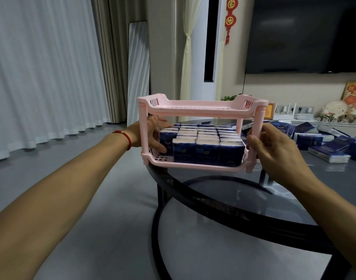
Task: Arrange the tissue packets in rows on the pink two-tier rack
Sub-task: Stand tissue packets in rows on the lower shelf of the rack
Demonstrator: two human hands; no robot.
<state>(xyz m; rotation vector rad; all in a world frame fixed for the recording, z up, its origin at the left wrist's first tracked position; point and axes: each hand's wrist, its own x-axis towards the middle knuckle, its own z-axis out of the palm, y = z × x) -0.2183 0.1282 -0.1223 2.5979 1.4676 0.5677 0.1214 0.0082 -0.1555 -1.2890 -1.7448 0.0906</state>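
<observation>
now, left hand (pixel 153 134): my fingers straight, pressing packets (pixel 205 146) on rack (pixel 201 108) lower tier
right hand (pixel 274 150): curled round rack's right post

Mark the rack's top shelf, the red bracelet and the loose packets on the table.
top shelf (pixel 199 109), head view, front rim.
red bracelet (pixel 128 139), head view, band at left wrist.
loose packets (pixel 328 154), head view, nearest packet's top.

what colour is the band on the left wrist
Red, on the left wrist band; the head view shows it best.
</observation>
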